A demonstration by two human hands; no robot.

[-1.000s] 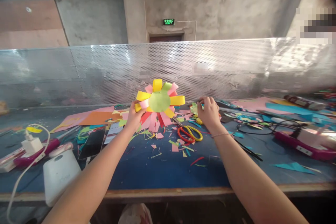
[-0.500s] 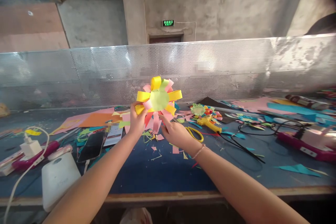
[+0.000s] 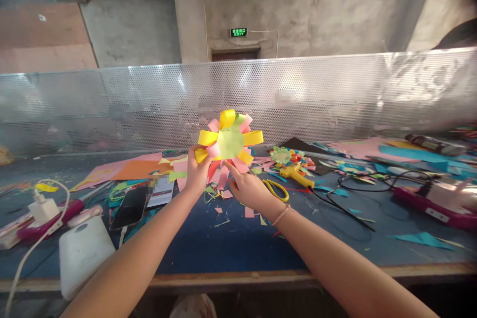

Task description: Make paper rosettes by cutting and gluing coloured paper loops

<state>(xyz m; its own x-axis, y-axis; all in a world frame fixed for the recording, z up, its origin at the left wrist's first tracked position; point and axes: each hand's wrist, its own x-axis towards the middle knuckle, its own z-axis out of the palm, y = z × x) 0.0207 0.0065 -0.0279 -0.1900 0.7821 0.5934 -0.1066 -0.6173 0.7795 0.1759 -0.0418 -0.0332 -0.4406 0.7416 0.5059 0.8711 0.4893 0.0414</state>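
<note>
A paper flower (image 3: 230,143) with a pale green round centre and looped yellow, pink, green and red strips is held up above the table. My left hand (image 3: 197,171) grips its lower left edge, fingers closed on the loops and partly hidden behind them. At the flower's bottom edge, my right hand (image 3: 246,186) has its index finger stretched to a pink strip, the other fingers curled. Yellow-handled scissors (image 3: 276,190) and a yellow glue gun (image 3: 297,175) lie right of my right hand, near a second paper flower (image 3: 280,155).
Paper scraps (image 3: 219,211) litter the blue table (image 3: 238,253). At left are a phone (image 3: 129,207), a white device (image 3: 85,253) and a power strip with cables. Another power strip (image 3: 434,211) and black cables lie right. A perforated metal screen (image 3: 238,84) stands behind.
The flower and my left hand have shifted slightly to the right. My right hand stays close to the flower's lower edge, almost unmoved.
</note>
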